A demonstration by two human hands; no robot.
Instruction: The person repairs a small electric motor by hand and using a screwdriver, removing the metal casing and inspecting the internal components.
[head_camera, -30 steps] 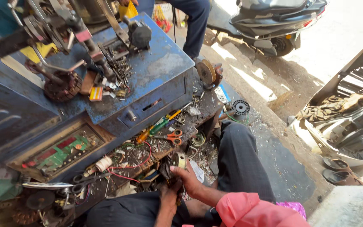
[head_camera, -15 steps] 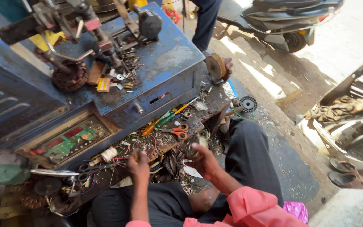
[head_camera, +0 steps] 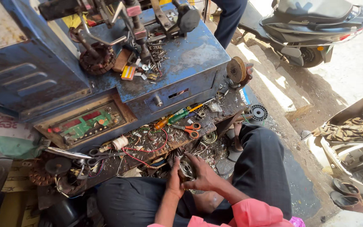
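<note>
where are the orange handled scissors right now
In the head view the orange-handled scissors lie on the cluttered wooden shelf below the blue machine's drawer, right of the screwdrivers and above the hands.

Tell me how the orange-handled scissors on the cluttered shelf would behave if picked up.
The orange-handled scissors look rigid, metal blades with plastic loops, so probably stiff and fairly light. Lying flat among scraps and a red wire, they seem unlikely to roll, though loose debris might snag or shift.
</note>
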